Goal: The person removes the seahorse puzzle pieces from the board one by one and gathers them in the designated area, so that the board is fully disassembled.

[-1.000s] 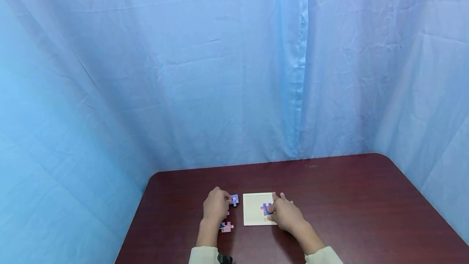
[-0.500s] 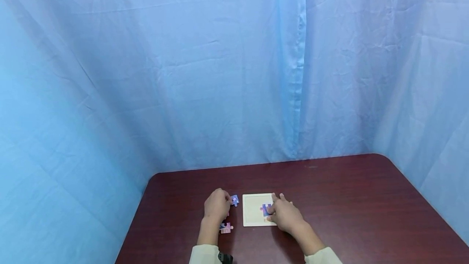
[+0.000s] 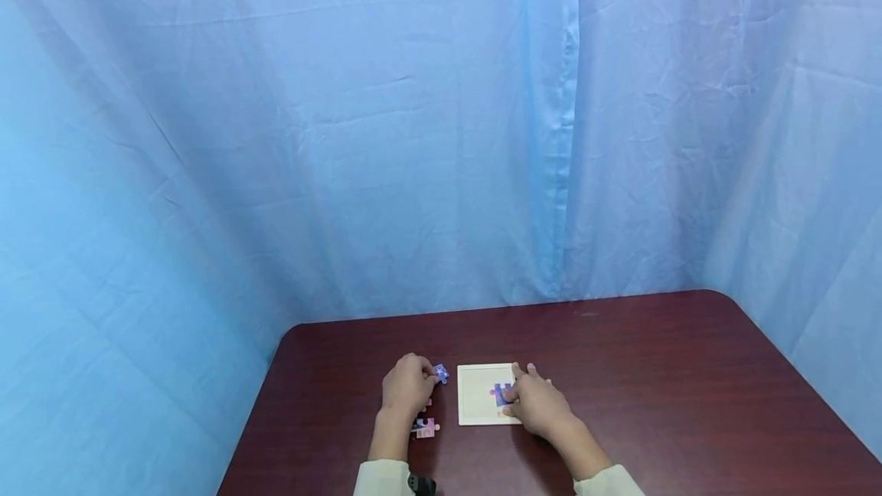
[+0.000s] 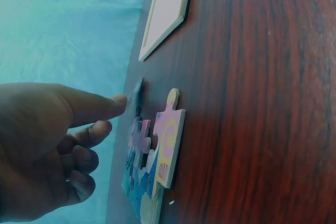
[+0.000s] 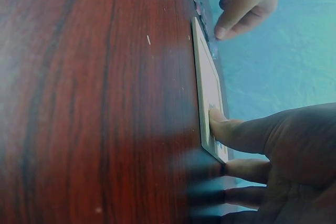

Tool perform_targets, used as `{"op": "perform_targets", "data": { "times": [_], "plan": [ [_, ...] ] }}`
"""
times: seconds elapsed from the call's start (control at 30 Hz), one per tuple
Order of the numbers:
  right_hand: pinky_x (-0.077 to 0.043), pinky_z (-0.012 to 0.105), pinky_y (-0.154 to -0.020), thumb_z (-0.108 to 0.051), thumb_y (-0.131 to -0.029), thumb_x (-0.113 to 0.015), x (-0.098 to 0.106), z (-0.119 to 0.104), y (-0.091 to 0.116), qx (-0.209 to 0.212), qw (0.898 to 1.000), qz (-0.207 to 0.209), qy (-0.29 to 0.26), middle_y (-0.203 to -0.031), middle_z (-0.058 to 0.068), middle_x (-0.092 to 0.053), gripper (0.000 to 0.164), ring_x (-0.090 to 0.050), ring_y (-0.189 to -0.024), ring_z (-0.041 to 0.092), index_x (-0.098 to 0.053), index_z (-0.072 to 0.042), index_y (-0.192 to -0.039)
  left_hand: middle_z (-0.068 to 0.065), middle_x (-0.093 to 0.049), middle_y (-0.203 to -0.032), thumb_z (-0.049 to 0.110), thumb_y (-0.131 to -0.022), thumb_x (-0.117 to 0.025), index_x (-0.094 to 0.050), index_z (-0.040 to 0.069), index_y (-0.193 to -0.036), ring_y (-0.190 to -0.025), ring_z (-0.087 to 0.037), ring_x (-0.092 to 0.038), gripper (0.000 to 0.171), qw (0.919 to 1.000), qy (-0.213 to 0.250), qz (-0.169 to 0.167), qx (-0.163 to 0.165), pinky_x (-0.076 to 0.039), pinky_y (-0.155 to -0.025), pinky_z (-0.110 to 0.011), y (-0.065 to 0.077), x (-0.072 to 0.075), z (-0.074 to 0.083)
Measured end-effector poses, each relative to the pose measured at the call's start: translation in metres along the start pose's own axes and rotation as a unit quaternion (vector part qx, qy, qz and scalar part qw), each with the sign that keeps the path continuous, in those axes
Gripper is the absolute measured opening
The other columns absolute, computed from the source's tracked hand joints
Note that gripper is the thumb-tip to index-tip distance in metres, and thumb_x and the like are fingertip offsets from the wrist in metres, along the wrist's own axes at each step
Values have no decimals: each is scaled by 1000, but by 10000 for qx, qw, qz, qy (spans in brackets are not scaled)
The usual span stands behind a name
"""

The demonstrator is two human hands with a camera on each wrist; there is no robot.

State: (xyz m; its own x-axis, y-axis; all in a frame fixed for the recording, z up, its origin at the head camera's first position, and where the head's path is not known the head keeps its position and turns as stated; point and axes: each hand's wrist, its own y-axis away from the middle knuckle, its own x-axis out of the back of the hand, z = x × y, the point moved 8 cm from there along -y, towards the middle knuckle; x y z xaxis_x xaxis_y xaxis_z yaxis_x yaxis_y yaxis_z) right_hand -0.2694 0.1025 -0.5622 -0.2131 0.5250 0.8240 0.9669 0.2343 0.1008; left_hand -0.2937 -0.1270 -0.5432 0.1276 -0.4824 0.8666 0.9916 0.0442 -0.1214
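Note:
My left hand (image 3: 408, 385) pinches a purple jigsaw puzzle piece (image 3: 441, 373) with a white star, close to the tabletop. Below that hand lie more pieces, among them a pink and yellow puzzle piece (image 4: 170, 137) with a swirl and a shell. To the right is a cream square puzzle tray (image 3: 475, 396) with a raised rim. A blue and pink puzzle piece (image 3: 501, 396) sits in its right part. My right hand (image 3: 540, 404) rests over the tray's right side, its thumb (image 5: 226, 127) pressing inside the rim and its other fingers extended by the edge. That hand hides part of the tray.
The dark red wooden table (image 3: 654, 373) has rounded far corners. Blue curtains (image 3: 413, 174) hang behind it and at both sides. A small black device (image 3: 422, 485) sits at the left sleeve cuff.
The purple star piece has turned slightly in my left fingers, its tab swinging to the right. My right hand and the tray have stayed in place.

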Motion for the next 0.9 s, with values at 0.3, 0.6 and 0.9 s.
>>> {"op": "perform_targets", "data": {
  "times": [0.3, 0.6, 0.9],
  "plan": [
    [-35, 76, -114, -17, -86, -85, -1, -1, 1, -8, 10000, 1, 7, -160, 28, -47, 17, -37, -152, 54, -85, -9, -101, -4, -65, -90, 19, -87, -86, -81, 8, -95, -72, -13, -61, 15, 9999, -62, -59, -70, -56, -69, -38, 1, -4, -1],
    [-34, 76, -115, -17, -87, -85, 0, -2, 2, 10, 10000, -50, -53, -161, 28, -46, 20, -35, -153, 55, -84, -8, -105, -9, -70, -101, 8, -88, -83, -84, 8, -105, -85, -20, -66, 17, 9993, -218, -257, -162, -59, -74, -41, 1, -7, 4],
    [-34, 76, -114, -16, -87, -85, 1, -1, 0, 13, 10000, -49, -24, -161, 28, -45, 13, -34, -153, 55, -85, -11, -99, -9, -71, -103, 3, -88, -81, -85, 10, -104, -89, -19, -68, 17, 9992, -219, -266, -221, -60, -79, -42, 1, -8, 7]
  ]
}}
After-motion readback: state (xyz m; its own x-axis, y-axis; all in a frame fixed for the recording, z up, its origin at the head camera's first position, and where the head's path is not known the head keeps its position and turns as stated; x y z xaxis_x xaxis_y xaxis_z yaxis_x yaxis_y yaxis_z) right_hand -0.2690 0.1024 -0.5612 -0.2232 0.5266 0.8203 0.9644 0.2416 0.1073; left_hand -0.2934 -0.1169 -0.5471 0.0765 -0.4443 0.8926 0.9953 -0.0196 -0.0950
